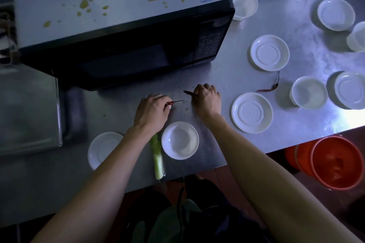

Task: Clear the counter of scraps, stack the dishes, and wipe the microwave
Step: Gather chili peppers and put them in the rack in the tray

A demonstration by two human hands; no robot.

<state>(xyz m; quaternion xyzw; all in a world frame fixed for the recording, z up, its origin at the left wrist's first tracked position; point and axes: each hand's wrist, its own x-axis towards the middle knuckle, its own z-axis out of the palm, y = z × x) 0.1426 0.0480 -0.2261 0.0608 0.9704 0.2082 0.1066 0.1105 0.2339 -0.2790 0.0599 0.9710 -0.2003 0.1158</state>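
My left hand [152,111] pinches a dried chili [174,102] and my right hand [206,97] closes on another chili [188,92], both on the counter [227,77] before the microwave [126,45]. I am clearing scraps; next they must go in the orange bucket [335,162].

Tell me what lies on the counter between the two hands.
Head view: between the left hand and right hand only bare steel counter with a few tiny specks; each hand pinches a dried chili.
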